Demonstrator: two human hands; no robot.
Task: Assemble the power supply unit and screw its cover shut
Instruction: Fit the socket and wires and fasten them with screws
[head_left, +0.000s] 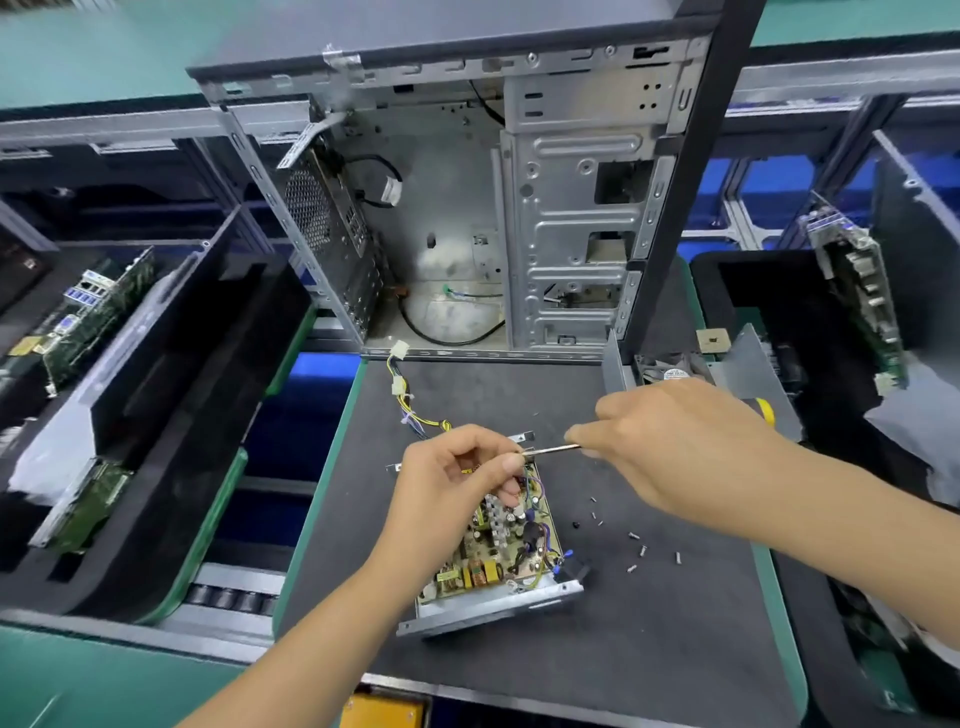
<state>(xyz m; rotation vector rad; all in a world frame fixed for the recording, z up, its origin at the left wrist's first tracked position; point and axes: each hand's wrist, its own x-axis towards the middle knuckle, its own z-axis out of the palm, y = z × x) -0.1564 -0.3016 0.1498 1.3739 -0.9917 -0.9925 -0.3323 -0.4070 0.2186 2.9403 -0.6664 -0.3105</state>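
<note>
We are looking down at a desk (519, 654) covered with a dark mat, where an empty computer case (467, 208) is standing open at the far edge. Black foam trays (182, 415) are sitting to the left, carrying green circuit boards (98, 312), and another board (857, 291) is leaning in a bin on the right. A grey metal cover (748, 374) with a fan is lying at the mat's far right corner.

In the middle of the mat the power supply unit (493, 561) is lying open, its board facing up in the metal tray, and its yellow wire bundle (410, 400) is trailing toward the case.

Our left hand (457, 483) is hovering over the far end of the unit, its grip curled narrow, thumb and fingers pinching the tip of a thin screwdriver shaft (550, 450). Our right hand (685, 447) is closing its grip around the other end of that shaft, the handle being hidden inside the palm.

Loose screws (634, 545) are lying scattered on the mat just right of the unit.
</note>
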